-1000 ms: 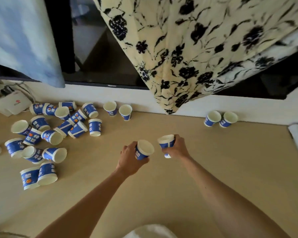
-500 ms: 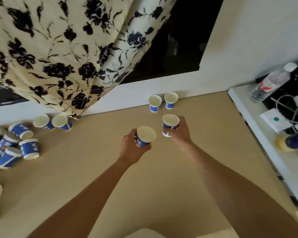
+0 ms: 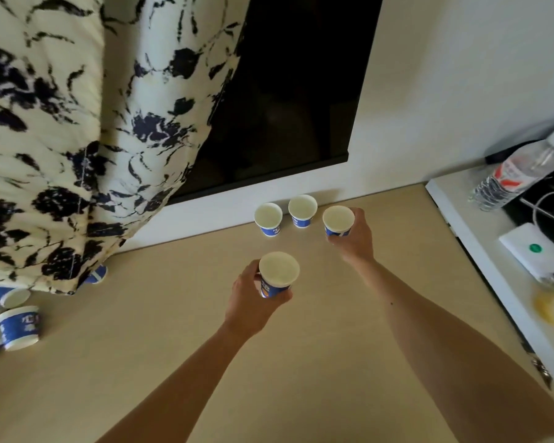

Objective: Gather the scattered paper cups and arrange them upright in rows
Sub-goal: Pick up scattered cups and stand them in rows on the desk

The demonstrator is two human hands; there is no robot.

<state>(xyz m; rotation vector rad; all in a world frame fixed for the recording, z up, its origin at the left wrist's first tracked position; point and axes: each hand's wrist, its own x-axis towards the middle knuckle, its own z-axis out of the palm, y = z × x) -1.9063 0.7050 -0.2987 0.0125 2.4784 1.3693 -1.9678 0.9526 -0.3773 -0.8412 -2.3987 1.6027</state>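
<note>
Two blue-and-white paper cups stand upright side by side against the back wall, one (image 3: pixel 268 219) on the left and one (image 3: pixel 302 211) on the right. My right hand (image 3: pixel 354 238) grips a third upright cup (image 3: pixel 338 220) just to the right of that pair. My left hand (image 3: pixel 250 302) holds another upright cup (image 3: pixel 278 272) nearer to me, over the beige tabletop (image 3: pixel 317 356). Several scattered cups (image 3: pixel 19 326) lie at the left edge. One cup (image 3: pixel 97 275) peeks out from under the cloth.
A cream cloth with dark flowers (image 3: pixel 77 139) hangs over the table's left side. A dark screen (image 3: pixel 288 91) sits behind the cups. At right, a white shelf (image 3: pixel 480 251) carries a water bottle (image 3: pixel 518 174), a white box (image 3: pixel 531 254) and cables.
The view has swung right, leaving the pile of cups at the left edge. My right hand has carried its cup up beside the two by the wall. My left hand still holds its cup.
</note>
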